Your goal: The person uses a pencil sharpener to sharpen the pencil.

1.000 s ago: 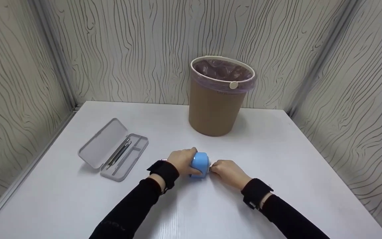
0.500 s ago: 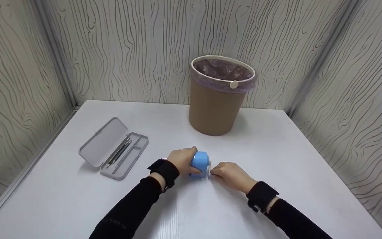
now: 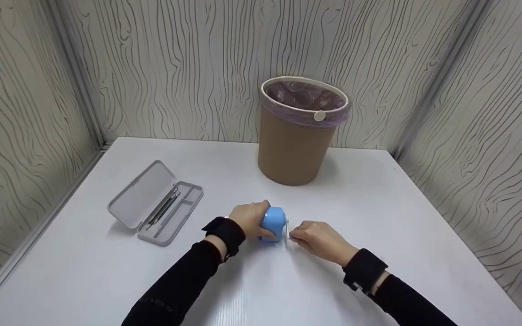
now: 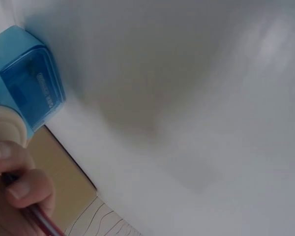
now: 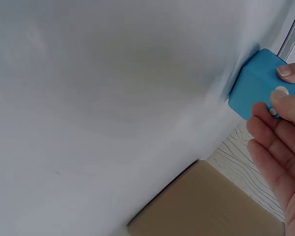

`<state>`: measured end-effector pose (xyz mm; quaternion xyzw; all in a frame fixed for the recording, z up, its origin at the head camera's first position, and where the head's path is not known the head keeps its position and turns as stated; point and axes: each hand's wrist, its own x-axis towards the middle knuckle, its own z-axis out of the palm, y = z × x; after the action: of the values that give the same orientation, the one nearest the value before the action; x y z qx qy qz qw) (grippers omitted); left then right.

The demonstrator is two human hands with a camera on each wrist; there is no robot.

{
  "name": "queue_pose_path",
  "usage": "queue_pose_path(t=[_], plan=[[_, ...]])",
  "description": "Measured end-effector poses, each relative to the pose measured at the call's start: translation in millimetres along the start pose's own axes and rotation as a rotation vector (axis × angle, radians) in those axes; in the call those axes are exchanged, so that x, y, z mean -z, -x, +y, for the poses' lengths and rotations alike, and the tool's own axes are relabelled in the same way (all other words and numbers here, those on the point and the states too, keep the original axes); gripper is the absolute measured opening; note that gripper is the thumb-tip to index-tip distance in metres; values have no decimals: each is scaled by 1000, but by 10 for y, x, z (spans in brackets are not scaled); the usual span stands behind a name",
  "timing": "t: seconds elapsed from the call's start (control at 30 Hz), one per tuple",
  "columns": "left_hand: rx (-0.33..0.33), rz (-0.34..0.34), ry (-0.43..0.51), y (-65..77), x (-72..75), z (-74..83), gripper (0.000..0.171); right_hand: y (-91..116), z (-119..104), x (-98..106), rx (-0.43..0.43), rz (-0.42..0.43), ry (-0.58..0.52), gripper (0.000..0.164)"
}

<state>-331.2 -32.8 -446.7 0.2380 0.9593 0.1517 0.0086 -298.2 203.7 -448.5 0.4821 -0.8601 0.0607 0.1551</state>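
Note:
My left hand grips a light-blue crank pencil sharpener from its left side, at the middle of the white table. In the left wrist view the sharpener shows a see-through blue drawer and a round cream front. Close to that front, the left fingers also hold a dark red pencil. On the sharpener's other side my right hand pinches the small white knob of the crank. In the right wrist view its fingertips cover part of the knob.
An open grey pencil case with several pencils lies to the left on the table. At the back stands a brown bin with a purple liner. Patterned panels enclose the table.
The right hand has shifted slightly right and toward me with the crank knob, and the crank now points downward. The left hand and the sharpener have stayed nearly still.

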Motion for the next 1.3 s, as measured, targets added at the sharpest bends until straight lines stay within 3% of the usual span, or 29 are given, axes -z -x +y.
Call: queue_pose_path(t=[0.2, 0.43, 0.83, 1.3], plan=[[11, -25, 3, -16, 13, 13, 72, -5, -10, 107, -4, 8, 6, 13], [-31, -3, -27, -18, -1, 6, 70, 8, -8, 138, -6, 37, 26, 12], [-46, -9, -20, -21, -1, -4, 66, -51, 19, 243, -25, 63, 77, 8], [-60, -23, 5, -22, 12, 13, 67, -89, 55, 285, -79, 77, 60, 10]])
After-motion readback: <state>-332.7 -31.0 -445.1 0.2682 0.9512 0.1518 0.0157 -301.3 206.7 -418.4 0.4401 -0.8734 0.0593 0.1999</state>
